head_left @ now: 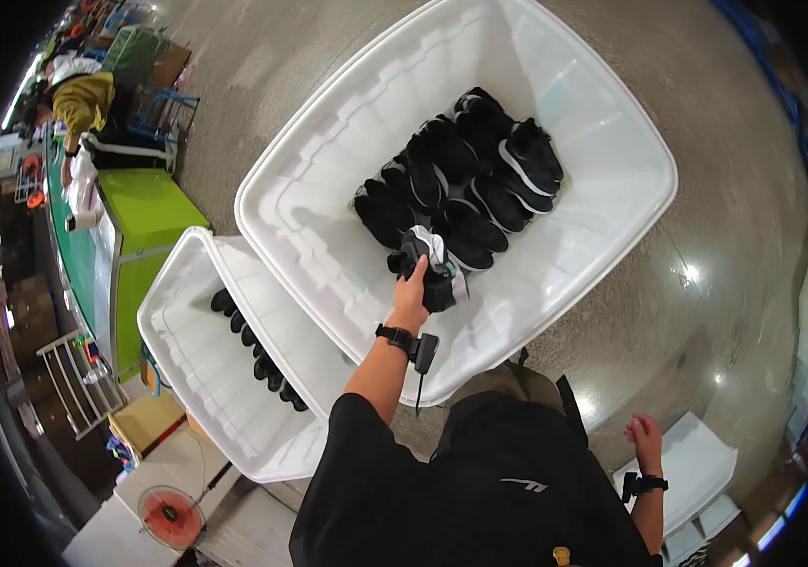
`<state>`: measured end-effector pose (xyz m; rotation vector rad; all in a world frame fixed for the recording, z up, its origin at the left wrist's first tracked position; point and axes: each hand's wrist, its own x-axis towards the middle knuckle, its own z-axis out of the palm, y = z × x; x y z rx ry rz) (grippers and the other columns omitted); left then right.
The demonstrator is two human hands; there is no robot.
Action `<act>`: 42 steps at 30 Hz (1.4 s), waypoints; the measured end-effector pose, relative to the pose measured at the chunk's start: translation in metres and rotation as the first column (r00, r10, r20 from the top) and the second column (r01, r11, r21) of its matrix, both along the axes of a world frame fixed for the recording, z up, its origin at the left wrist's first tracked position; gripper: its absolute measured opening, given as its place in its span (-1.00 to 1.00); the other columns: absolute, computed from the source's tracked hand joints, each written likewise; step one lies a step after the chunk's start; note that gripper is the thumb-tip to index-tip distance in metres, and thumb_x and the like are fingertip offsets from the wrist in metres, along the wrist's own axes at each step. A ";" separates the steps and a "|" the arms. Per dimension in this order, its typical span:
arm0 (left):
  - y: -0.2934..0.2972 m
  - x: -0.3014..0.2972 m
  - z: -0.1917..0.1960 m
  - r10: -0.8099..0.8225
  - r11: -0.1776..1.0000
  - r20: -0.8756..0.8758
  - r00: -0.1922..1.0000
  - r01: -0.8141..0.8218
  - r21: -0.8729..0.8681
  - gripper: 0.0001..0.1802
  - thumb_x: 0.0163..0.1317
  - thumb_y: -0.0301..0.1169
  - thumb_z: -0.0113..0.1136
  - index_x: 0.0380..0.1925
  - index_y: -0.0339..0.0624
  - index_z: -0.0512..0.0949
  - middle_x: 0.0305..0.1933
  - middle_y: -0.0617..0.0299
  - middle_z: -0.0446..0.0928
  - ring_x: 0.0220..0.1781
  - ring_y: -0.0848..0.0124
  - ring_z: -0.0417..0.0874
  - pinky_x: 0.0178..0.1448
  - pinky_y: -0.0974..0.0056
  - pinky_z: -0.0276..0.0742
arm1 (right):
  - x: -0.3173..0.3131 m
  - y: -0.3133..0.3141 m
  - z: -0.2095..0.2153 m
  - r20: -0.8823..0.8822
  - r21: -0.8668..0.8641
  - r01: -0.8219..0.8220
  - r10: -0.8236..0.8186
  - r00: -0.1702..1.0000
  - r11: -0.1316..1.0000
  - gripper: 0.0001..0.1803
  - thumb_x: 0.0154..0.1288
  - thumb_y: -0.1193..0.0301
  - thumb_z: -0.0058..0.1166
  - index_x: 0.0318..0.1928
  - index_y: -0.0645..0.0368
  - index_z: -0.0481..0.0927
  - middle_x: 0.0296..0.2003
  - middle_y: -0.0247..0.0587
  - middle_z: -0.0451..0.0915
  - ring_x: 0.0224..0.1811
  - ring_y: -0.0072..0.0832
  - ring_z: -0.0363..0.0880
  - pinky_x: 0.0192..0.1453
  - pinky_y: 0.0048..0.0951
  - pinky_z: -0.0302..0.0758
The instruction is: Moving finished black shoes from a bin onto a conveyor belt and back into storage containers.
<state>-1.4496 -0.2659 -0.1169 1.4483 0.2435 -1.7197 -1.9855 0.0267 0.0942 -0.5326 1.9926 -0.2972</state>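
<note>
My left hand (411, 298) reaches into a large white plastic bin (314, 227), its fingers closed around black sneakers (438, 285) with white soles, seemingly a pair held together. The hand covers part of them, and something white shows at their upper side. Just beyond, several more black sneakers (468, 227) lie in rows on the bin's floor, some with white sole edges turned up. Off to the lower right, outside the bin, my right hand (645, 432) hangs beside my body with loosely bent fingers and the thumb apart, holding nothing.
A second white bin (198, 354) with several black shoes (257, 350) stands close on the left. Behind it is a green-sided worktable (149, 213), where a person in a yellow top (83, 102) works. A fan (171, 517) is at lower left, a white box-like thing (697, 463) at lower right.
</note>
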 end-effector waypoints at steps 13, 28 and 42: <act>-0.070 0.080 -0.074 0.577 0.810 -0.188 0.795 -0.586 0.012 -0.59 0.45 -0.09 0.05 0.12 -0.09 0.52 0.14 0.12 0.56 0.13 0.16 0.61 0.24 0.03 0.57 | 0.015 -0.085 0.031 -0.034 0.087 -0.238 0.242 0.970 0.967 -0.68 0.40 0.34 0.07 0.06 0.24 0.55 -0.28 -0.29 0.65 -0.28 -0.54 0.63 -0.19 -0.51 0.52; -0.052 0.056 -0.082 0.610 0.784 -0.194 0.768 -0.621 0.004 -0.55 0.48 -0.01 -0.06 0.07 -0.09 0.54 0.14 0.11 0.56 0.20 0.11 0.56 0.40 -0.05 0.39 | 0.008 -0.077 0.039 -0.111 0.104 -0.274 0.285 0.952 0.956 -0.69 0.35 0.39 0.11 0.04 0.29 0.58 -0.32 -0.22 0.66 -0.27 -0.49 0.65 -0.15 -0.46 0.56; -0.088 0.109 -0.094 0.742 0.593 -0.210 0.636 -0.770 -0.237 -0.56 0.49 -0.05 -0.03 0.04 -0.19 0.51 -0.01 0.15 0.57 0.09 0.21 0.58 0.21 0.09 0.52 | 0.013 -0.086 0.039 -0.053 0.082 -0.297 0.302 0.952 0.951 -0.68 0.37 0.39 0.10 0.06 0.29 0.56 -0.26 -0.17 0.68 -0.24 -0.48 0.66 -0.10 -0.43 0.57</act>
